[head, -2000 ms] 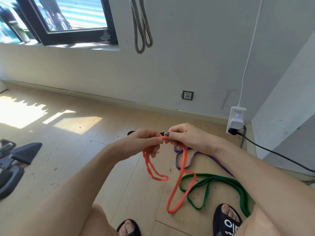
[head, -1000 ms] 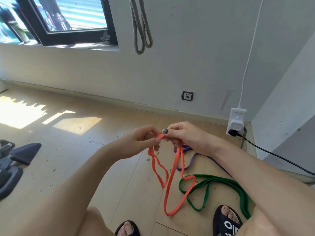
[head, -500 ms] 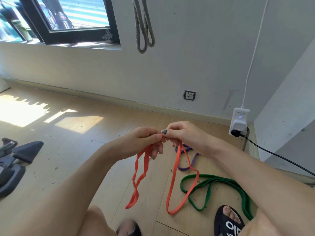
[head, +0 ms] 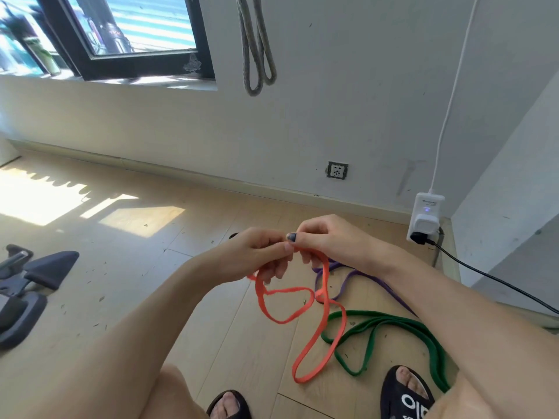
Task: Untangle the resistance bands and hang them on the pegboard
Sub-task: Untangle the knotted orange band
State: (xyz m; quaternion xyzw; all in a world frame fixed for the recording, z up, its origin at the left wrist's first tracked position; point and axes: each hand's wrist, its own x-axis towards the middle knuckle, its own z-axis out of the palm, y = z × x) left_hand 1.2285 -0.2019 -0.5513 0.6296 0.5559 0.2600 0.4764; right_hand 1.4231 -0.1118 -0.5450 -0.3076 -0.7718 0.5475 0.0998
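Two bare hands hold a twisted orange flat rubber resistance band (head: pixel 325 300) above a pale wooden floor (head: pixel 151 267).

The left hand (head: pixel 257 255) and the right hand (head: pixel 329 240) meet at the centre, knuckles nearly touching, fingers of both curled round the top of the orange band. From the hands it hangs in a small loop on the left and a longer loop reaching down towards the near floor. A purple flat band (head: pixel 360 275) lies on the floor just behind and right of it, partly hidden by the right forearm. A green flat band (head: pixel 390 325) lies nearer, right of centre, beside a black sandal (head: pixel 403 394). On the far white wall (head: pixel 332 101) a grey looped band (head: pixel 257 43) hangs right of a black-framed window (head: pixel 121 34).
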